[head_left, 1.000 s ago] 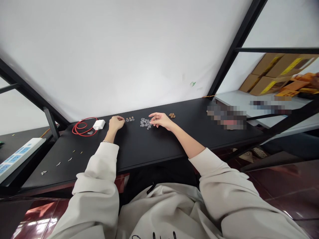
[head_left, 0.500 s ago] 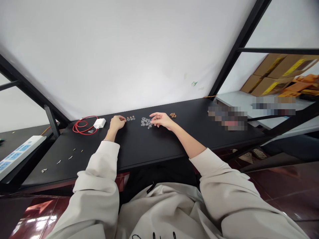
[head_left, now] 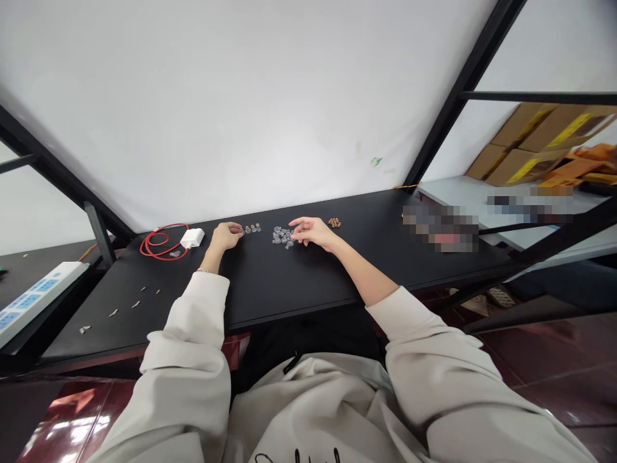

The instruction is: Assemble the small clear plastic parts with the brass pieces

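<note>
My left hand [head_left: 225, 236] rests on the black tabletop [head_left: 289, 276] with its fingers curled, and its fingertips sit right by a short row of small amber-and-metal parts [head_left: 252, 228]. Whether those fingers pinch anything is too small to tell. My right hand [head_left: 313, 231] lies with its fingers spread, their tips at the edge of a heap of small clear pieces [head_left: 283, 235]. Several small brown beads [head_left: 334, 222] lie just beyond that hand. Both sleeves are cream.
A coiled red cable [head_left: 161, 242] and a white plug adapter [head_left: 192, 238] lie left of my left hand. Small metal bits [head_left: 113, 313] dot the near left tabletop. A pixelated patch [head_left: 440, 228] covers the table's right part. A white power strip [head_left: 36, 302] lies far left; cardboard boxes [head_left: 530, 145] stand back right.
My hands have stayed almost in place, with the left fingertips shifted slightly toward the small parts. The whole view has shifted a little.
</note>
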The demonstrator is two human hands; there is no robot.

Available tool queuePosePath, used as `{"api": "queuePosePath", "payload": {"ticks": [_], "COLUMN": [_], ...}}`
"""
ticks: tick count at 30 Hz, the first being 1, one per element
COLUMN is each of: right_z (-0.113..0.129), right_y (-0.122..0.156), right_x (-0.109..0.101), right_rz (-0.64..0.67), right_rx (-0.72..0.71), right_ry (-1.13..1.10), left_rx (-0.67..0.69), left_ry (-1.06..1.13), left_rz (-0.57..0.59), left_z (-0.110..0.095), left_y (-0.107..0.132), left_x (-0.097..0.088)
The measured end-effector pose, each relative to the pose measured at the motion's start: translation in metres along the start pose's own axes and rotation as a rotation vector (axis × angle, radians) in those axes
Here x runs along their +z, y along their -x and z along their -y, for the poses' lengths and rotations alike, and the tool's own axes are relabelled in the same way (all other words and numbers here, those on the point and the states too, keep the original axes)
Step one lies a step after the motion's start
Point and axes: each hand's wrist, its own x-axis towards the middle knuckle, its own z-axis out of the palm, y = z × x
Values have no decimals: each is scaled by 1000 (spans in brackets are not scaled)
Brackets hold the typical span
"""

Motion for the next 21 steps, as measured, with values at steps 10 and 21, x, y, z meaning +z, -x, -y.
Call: {"api": "queuePosePath", "payload": {"ticks": [10,21], "right_z": [-3,-11], "right_y": [-4,-10], "right_x": [0,-10], "right_rz": [-103,-288], "right_rx": [-18,-39], "right_ry": [77,541], "left_rx": [204,535], "left_ry": [11,32], "left_rz": [-260,268], "left_z": [-29,-71], "left_y": [19,66], "left_x": [6,57]}}
